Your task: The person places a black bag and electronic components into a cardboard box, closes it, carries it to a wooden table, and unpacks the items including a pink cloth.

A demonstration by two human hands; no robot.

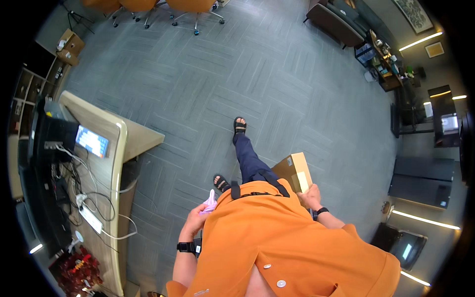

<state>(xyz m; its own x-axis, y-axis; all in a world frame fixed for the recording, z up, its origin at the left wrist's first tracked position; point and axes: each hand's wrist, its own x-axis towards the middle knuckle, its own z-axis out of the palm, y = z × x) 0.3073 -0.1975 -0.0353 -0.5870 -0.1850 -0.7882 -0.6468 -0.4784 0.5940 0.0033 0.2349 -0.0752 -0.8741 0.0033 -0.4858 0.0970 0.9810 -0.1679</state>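
Observation:
My left hand (196, 219) is closed around a crumpled light purple cloth (210, 202), beside my orange shirt. On the other side, my right hand (311, 196) grips the near end of a brown cardboard box (291, 169), held at hip height. A strip of pale tape shows on the box's narrow side. Part of the box is hidden behind my shirt and trouser leg. My feet in black sandals are apart on the carpet, one ahead of the other.
A wooden desk (118, 178) on the left bears a power strip (90, 219), tangled cables and a lit screen (92, 141). Orange swivel chairs (193, 5) stand ahead on grey carpet (207, 74). At the far right are a sofa (334, 22), a cluttered side table (386, 63) and a grey cabinet (421, 183).

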